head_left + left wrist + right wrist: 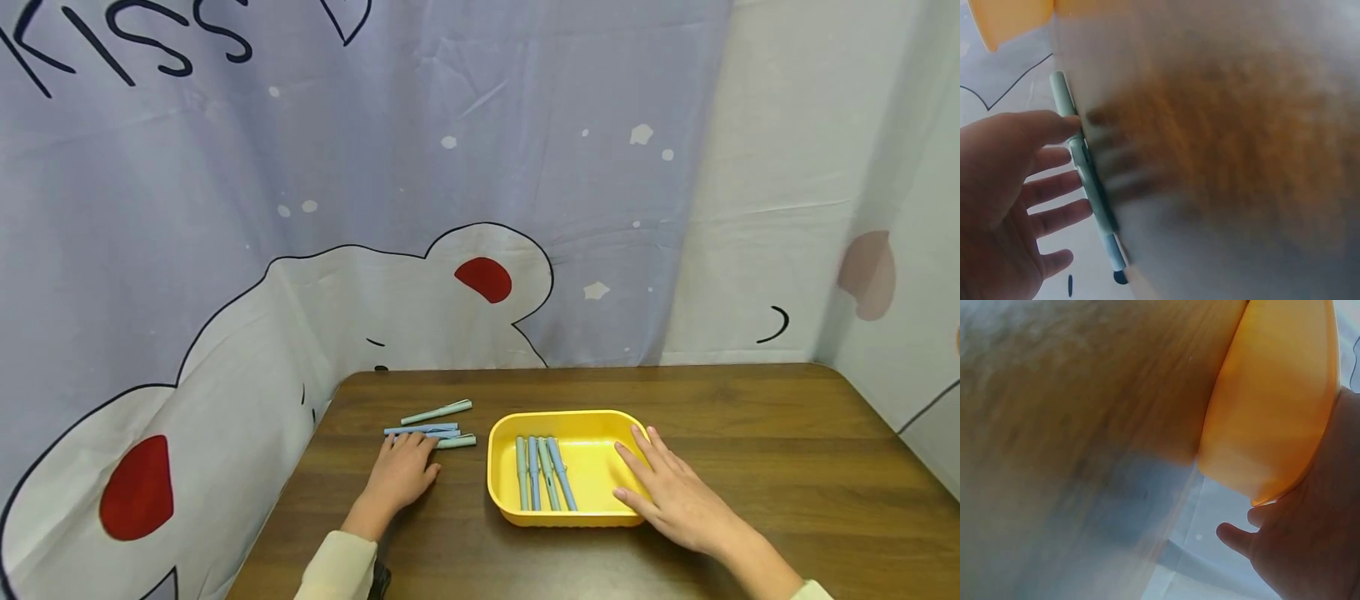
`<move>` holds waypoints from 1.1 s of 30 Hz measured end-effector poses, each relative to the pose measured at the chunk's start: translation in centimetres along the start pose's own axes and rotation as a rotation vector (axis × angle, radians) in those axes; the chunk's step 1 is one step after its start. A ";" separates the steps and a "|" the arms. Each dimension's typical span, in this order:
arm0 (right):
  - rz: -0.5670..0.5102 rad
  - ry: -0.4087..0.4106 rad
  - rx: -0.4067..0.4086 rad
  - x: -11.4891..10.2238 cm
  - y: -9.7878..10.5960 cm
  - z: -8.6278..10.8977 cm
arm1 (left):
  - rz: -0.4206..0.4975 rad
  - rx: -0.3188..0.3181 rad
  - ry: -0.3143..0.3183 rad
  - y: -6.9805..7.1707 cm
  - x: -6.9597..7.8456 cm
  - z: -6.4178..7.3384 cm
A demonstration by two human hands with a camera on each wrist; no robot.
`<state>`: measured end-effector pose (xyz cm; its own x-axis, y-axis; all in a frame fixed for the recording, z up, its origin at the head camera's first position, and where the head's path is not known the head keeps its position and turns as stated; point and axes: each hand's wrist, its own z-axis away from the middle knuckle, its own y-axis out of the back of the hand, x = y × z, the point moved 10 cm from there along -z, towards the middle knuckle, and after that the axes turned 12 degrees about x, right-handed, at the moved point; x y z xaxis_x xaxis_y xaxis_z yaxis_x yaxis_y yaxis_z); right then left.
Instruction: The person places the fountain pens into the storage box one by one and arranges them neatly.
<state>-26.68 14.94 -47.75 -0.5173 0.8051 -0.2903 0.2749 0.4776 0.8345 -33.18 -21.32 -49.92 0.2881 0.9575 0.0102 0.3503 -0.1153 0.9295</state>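
My left hand (402, 472) is over a loose group of capped pens on the table. Its fingers reach to a green pen (457, 442) beside a blue pen (420, 429). In the left wrist view the thumb tip and the extended fingers meet the side of the green pen (1088, 169), without curling round it. A second green pen (437, 412) lies farther back. My right hand (678, 496) has its fingers spread over the right rim of a yellow tray (600, 520). Inside the tray's left half, several green and blue pens (534, 475) lie side by side.
The tray stands on a brown wooden table (780, 450), to the right of the loose pens. A printed curtain (585, 208) hangs behind the table's back edge and along its sides.
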 end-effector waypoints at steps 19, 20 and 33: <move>-0.028 -0.024 -0.005 0.1 -0.2 0.1 | 0.011 0.051 -0.068 0.1 0.7 -1.1; -0.031 -0.025 -0.006 0.1 -0.2 0.1 | 0.016 0.056 -0.072 0.2 0.8 -1.1; -0.037 -0.022 -0.008 0.1 -0.1 0.0 | 0.182 -0.045 0.056 1.3 0.9 -0.5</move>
<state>-26.74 15.00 -47.85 -0.5087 0.7946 -0.3313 0.2498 0.5045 0.8265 -32.93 -20.46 -48.54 0.2926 0.9352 0.1994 0.2562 -0.2775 0.9259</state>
